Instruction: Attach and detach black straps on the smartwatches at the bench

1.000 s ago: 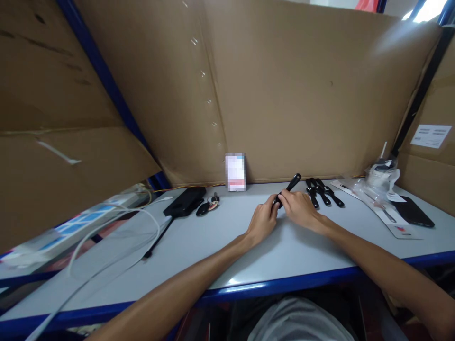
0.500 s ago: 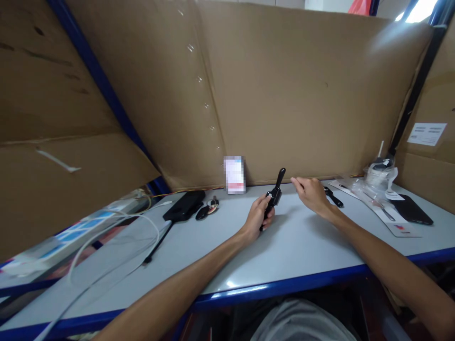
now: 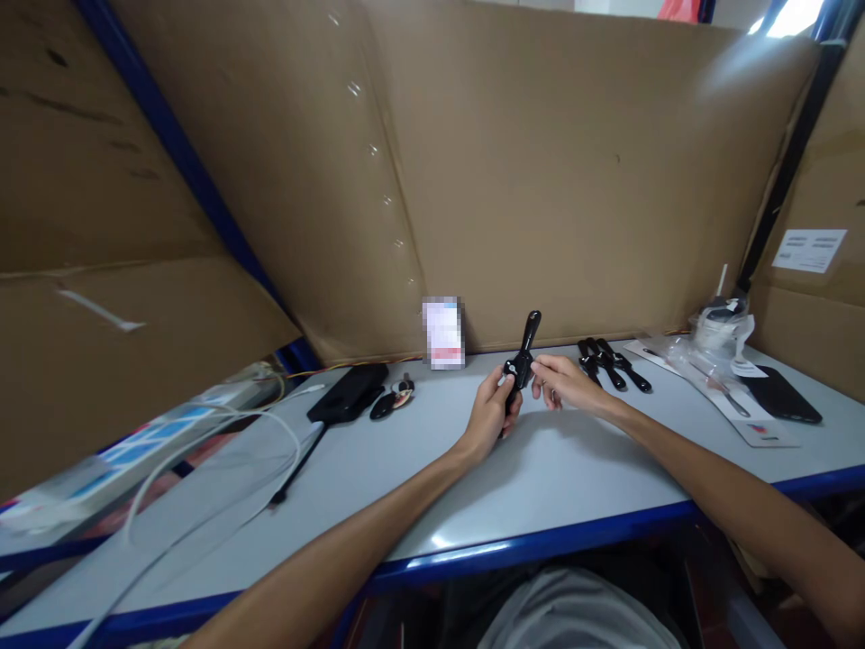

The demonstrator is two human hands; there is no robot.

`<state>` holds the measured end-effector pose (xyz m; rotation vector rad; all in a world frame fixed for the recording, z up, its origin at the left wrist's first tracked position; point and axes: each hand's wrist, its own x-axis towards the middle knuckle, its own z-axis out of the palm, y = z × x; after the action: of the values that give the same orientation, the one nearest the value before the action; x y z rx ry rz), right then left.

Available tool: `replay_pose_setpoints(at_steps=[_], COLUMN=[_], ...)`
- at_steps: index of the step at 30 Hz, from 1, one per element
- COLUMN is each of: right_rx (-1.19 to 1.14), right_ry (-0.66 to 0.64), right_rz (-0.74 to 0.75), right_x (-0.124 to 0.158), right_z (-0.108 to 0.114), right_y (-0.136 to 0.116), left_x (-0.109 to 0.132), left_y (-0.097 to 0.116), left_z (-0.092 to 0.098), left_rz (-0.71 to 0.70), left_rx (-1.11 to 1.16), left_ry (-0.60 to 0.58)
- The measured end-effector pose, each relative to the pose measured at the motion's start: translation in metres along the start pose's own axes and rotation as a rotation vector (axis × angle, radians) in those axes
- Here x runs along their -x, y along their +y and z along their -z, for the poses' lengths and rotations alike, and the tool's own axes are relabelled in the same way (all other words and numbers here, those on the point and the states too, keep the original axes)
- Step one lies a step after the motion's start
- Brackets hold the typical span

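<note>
Upright in my left hand (image 3: 487,410) is a black tool (image 3: 532,332) with a long rounded handle pointing up and a wider middle part bearing a silvery round piece. My left fingers wrap round its lower part. Close against the right side of the tool's middle is my right hand (image 3: 562,380), its fingers curled and thumb near the tool; what its fingertips hold, if anything, is too small to make out. Several similar black tools (image 3: 610,365) lie side by side on the grey tabletop (image 3: 432,478), just beyond my right wrist.
A phone with a blurred screen (image 3: 444,333) leans on the cardboard wall (image 3: 541,180). Left are a black box (image 3: 348,394), keys (image 3: 392,398), white cables and a power strip (image 3: 149,442). Right are plastic packaging (image 3: 716,388), a wrapped cup (image 3: 717,329) and a dark phone (image 3: 784,395).
My right hand has moved left and slightly down to the held tool, uncovering more of the black tools on the table. My left hand keeps its grip.
</note>
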<state>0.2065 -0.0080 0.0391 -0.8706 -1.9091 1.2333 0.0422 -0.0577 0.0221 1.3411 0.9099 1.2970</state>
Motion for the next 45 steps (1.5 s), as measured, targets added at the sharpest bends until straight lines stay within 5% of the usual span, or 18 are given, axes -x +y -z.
replay_pose_setpoints(at_steps=[11,25,41,45], right_rx=[-0.098,0.054,0.051,0.235], right_ry=[-0.034,0.093,0.068,0.098], right_rz=[0.083,0.203,0.116,0.101], right_x=[0.004,0.001,0.001,0.003], right_z=[-0.014,-0.016,-0.014,-0.008], right_y=[0.000,-0.003,0.005,-0.002], left_x=[0.004,0.000,-0.004,-0.004], left_y=[0.002,0.010,0.001,0.002], left_z=[-0.001,-0.002,0.005,0.005], left_rz=[-0.133,-0.097,-0.090,-0.051], left_rx=[-0.014,0.051,-0.039,-0.020], left_ry=[-0.002,-0.034,-0.085,-0.073])
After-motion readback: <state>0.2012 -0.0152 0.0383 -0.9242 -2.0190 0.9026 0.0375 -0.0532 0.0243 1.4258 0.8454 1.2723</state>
